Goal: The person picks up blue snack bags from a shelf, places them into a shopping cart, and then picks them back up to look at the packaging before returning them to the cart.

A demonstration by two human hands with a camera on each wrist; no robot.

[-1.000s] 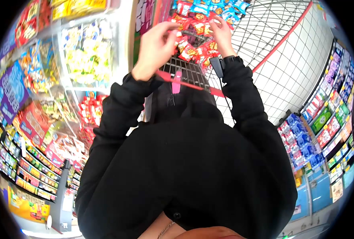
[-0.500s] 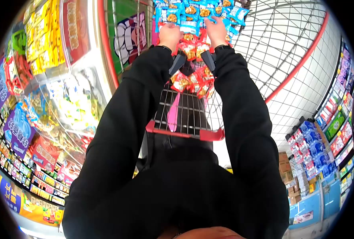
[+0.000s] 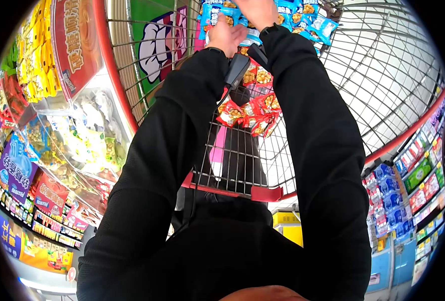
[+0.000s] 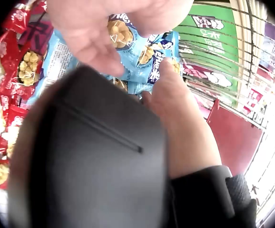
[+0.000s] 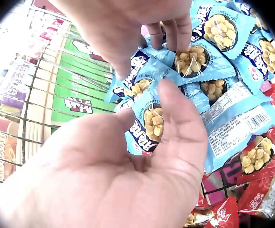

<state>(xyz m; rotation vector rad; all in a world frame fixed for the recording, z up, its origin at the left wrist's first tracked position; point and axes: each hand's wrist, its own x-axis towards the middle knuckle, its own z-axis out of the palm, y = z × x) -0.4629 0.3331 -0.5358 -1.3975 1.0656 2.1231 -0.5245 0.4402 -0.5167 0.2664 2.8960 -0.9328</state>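
Note:
Blue snack packets, with pictures of nut clusters, lie in a pile inside a wire shopping cart. My right hand reaches over them, partly cut off by the head view's upper edge. In the right wrist view its bent fingers touch a blue packet, and its thumb stands well apart. My left hand is just beside it, palm turned up and fingers loosely apart among the near blue packets. No packet shows in its palm. Red packets lie nearer my body.
The cart's red rim runs along the left, and its red-capped near bar crosses by my waist. Bins of wrapped sweets stand left of the cart. Bottled drink packs and shelves are at the right.
Both hands have moved forward from the red packets to the blue ones. My right hand has come close to the left. More of the cart shows as the head view has shifted.

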